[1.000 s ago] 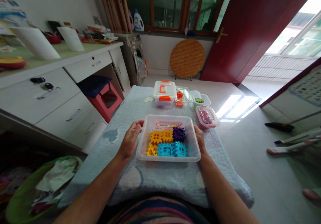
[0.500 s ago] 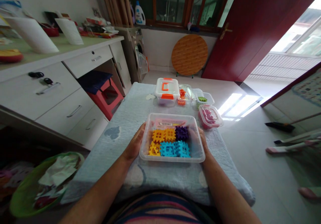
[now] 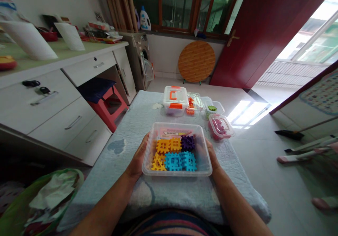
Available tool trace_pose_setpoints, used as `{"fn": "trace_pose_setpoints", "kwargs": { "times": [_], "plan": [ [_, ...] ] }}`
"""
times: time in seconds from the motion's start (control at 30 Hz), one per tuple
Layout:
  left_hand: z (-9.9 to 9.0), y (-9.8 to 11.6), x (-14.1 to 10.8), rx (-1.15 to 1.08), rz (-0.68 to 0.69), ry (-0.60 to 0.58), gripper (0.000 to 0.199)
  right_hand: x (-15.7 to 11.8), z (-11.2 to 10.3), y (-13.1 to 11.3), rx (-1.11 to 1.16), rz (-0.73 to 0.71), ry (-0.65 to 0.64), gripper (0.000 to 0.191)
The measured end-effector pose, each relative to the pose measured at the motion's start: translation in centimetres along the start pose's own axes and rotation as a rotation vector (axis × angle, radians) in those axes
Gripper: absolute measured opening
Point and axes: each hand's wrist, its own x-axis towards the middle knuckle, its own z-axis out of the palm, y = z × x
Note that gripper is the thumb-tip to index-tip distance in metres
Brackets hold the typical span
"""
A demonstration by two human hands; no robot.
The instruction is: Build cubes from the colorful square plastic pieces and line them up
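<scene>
An open clear plastic box (image 3: 176, 173) is held between my two hands over the cloth-covered table. Inside lie yellow toothed blocks (image 3: 163, 146) on the left, light-blue blocks (image 3: 173, 161) at the near side and a dark purple block (image 3: 187, 143) at the back right. A pink printed label shows on its far part. My left hand (image 3: 138, 159) grips the left side, and my right hand (image 3: 212, 155) grips the right side. The fingers of both are partly hidden by the box.
Behind the box stand a lidded box with orange clips (image 3: 174, 97), a container with orange pieces (image 3: 195, 101), one with green pieces (image 3: 212, 108) and a pink-filled one (image 3: 220, 126). A green basket (image 3: 79, 179) is at lower left, beside the table (image 3: 111, 172).
The open box and both hands sit slightly lower and further left in the picture, as the whole view has shifted a little. The grip looks the same.
</scene>
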Motion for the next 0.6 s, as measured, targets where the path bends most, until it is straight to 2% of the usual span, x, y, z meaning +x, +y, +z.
{"fn": "trace_pose_setpoints", "kwargs": {
  "times": [0.17,0.27,0.47,0.53,0.6],
  "plan": [
    [0.1,0.7,0.2,-0.032,0.055,0.1,0.053,0.4,-0.1,-0.2,-0.141,-0.075,-0.073,0.039],
    [-0.1,1.0,0.1,-0.029,0.11,0.1,0.051,0.5,-0.2,-0.2,-0.18,-0.083,-0.067,0.041],
    [0.1,1.0,-0.3,-0.031,0.09,0.009,0.059,0.5,-0.3,0.0,-0.211,-0.077,-0.078,0.033],
    [-0.3,1.4,-0.7,-0.011,0.045,-0.058,0.064,0.5,-0.3,-0.2,-0.208,-0.091,-0.07,0.033],
    [-1.2,2.3,-1.2,0.038,-0.016,-0.162,0.077,0.5,-0.2,-0.5,-0.2,-0.103,-0.06,0.033]
  ]
}}
